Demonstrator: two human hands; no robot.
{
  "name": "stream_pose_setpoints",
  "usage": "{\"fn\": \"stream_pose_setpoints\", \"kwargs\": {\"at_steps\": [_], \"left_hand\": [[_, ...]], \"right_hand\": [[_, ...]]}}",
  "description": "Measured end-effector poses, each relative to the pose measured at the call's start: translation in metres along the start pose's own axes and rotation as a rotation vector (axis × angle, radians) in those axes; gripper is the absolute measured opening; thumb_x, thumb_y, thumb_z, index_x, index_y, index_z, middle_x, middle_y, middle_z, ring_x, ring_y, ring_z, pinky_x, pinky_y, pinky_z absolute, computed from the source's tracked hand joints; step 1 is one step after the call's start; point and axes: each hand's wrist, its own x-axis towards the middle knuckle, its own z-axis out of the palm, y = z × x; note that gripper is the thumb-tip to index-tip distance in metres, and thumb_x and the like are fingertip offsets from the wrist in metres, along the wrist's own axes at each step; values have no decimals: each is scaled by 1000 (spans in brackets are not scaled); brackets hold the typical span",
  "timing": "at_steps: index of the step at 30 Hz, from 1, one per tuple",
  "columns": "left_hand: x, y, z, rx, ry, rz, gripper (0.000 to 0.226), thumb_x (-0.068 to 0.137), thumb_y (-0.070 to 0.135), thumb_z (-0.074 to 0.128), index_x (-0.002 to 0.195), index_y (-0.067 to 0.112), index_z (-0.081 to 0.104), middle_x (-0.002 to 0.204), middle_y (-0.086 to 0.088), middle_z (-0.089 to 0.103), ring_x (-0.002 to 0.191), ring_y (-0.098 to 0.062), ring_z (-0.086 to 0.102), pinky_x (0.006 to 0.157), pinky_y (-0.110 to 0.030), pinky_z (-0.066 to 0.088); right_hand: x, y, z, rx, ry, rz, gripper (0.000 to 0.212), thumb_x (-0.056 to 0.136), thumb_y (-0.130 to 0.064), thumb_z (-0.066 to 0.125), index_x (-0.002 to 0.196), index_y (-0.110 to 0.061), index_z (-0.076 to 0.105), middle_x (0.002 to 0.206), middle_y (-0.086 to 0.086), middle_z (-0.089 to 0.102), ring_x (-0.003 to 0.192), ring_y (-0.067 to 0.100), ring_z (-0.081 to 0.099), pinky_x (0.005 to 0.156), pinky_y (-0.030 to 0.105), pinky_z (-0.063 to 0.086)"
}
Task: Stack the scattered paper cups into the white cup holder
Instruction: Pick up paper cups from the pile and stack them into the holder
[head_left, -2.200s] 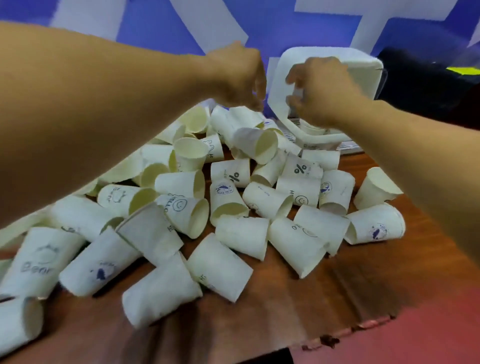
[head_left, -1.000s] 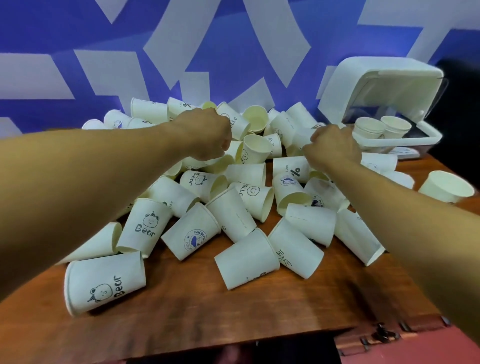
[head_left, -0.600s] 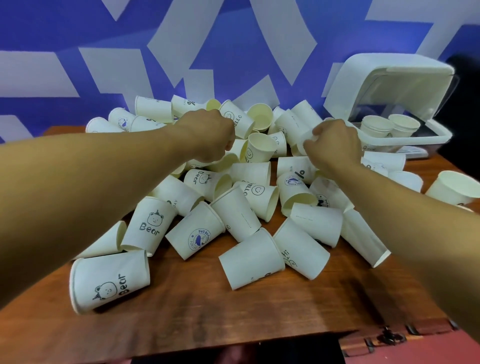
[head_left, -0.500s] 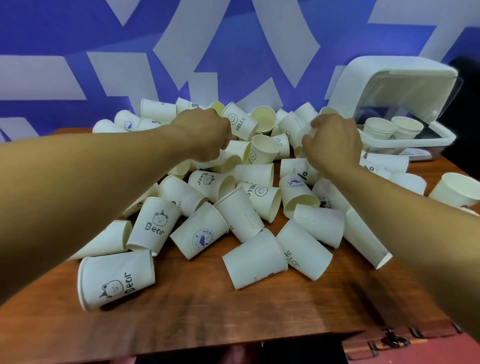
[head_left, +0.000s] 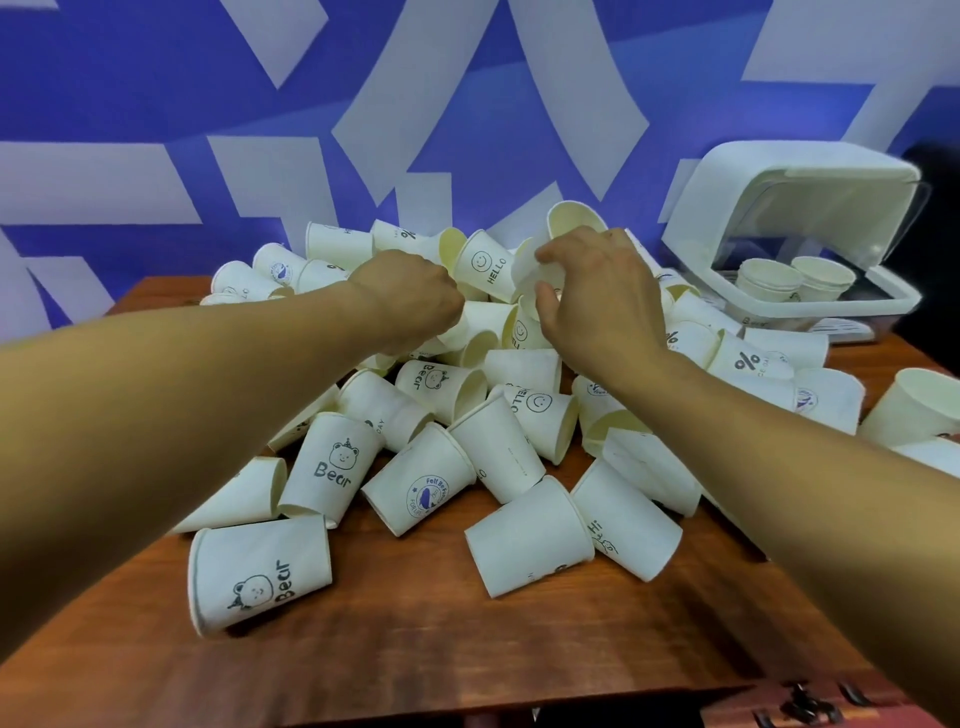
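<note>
**Right hand takes a cup from the heap**

Paper cups (head_left: 426, 488) lie scattered in a heap on the wooden table (head_left: 467, 649), mostly on their sides. The right hand (head_left: 602, 301) is over the back of the heap, with index finger and thumb curled round one held cup (head_left: 524, 270). The left hand (head_left: 410, 296) is just beside it, knuckles curled down on the heap; cannot tell if it grips anything. The white cup holder (head_left: 800, 171) sits at the table's right rear, lid up, with two short cup stacks (head_left: 769, 278) inside. A blue-and-white wall (head_left: 156, 78) is behind.
</note>
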Motion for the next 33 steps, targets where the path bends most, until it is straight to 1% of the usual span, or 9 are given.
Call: {"fn": "stream_pose_setpoints", "kwargs": {"at_steps": [4, 10, 12, 16, 19, 22, 26, 29, 33], "left_hand": [[6, 3, 4, 71, 22, 21, 7, 84, 16, 65, 82, 19, 60, 80, 0, 59, 67, -22, 58, 54, -29, 43], [3, -5, -8, 124, 82, -7, 9, 89, 20, 61, 85, 19, 53, 78, 0, 57, 69, -22, 58, 54, -30, 42], [-1, -9, -19, 133, 102, -27, 3, 88, 19, 61, 87, 20, 59, 79, 2, 59, 67, -22, 58, 50, -28, 39], [-4, -9, -42, 106, 169, -81, 8, 88, 18, 60, 91, 25, 64, 81, 1, 60, 65, -23, 57, 44, -25, 27], [1, -1, -63, 23, 272, -100, 7, 89, 17, 59, 92, 21, 64, 81, -2, 60, 63, -27, 57, 46, -27, 37], [12, 13, -89, -47, 349, -104, 10, 92, 20, 57, 98, 16, 65, 84, -7, 61, 65, -31, 56, 49, -30, 35], [35, 33, -121, -150, 464, -124, 18, 96, 26, 53, 102, 14, 65, 88, -12, 62, 67, -34, 55, 52, -32, 36], [57, 51, -142, -215, 539, -128, 20, 97, 27, 51, 102, 13, 65, 90, -15, 64, 66, -35, 53, 53, -33, 36], [91, 77, -167, -275, 607, -111, 23, 98, 27, 49, 93, 8, 62, 80, -15, 57, 63, -34, 48, 54, -33, 33]], "right_hand": [[-2, 4, 1, -9, -11, -10, 31, 92, -23, 58, 123, -18, 63, 123, -1, 61, 113, 23, 49, 88, 35, 41], [-1, 7, -6, -80, 21, -29, 27, 90, -12, 60, 116, -18, 68, 110, 3, 67, 99, 26, 56, 77, 37, 45], [0, 11, -10, -97, 24, -28, 27, 90, -11, 59, 114, -18, 69, 105, 4, 68, 94, 26, 58, 73, 34, 42], [-1, 22, -23, -99, 37, -15, 28, 89, -9, 58, 112, -20, 69, 102, 4, 69, 93, 26, 57, 71, 30, 36], [-3, 30, -38, -89, 56, 33, 25, 86, -5, 59, 106, -20, 65, 96, 5, 67, 82, 24, 52, 67, 29, 31], [-6, 41, -54, -89, 102, 74, 27, 82, 0, 58, 103, -17, 56, 88, 10, 62, 72, 26, 45, 61, 32, 29], [-12, 70, -75, -116, 110, 89, 35, 84, -6, 64, 114, -18, 51, 96, 12, 64, 80, 34, 56, 62, 33, 34], [-14, 104, -88, -190, 103, 129, 29, 86, -9, 62, 112, -20, 54, 98, 11, 67, 84, 35, 60, 63, 33, 39], [-17, 152, -108, -242, 129, 190, 22, 90, -12, 58, 111, -17, 60, 98, 13, 69, 86, 37, 61, 70, 39, 50]]}}
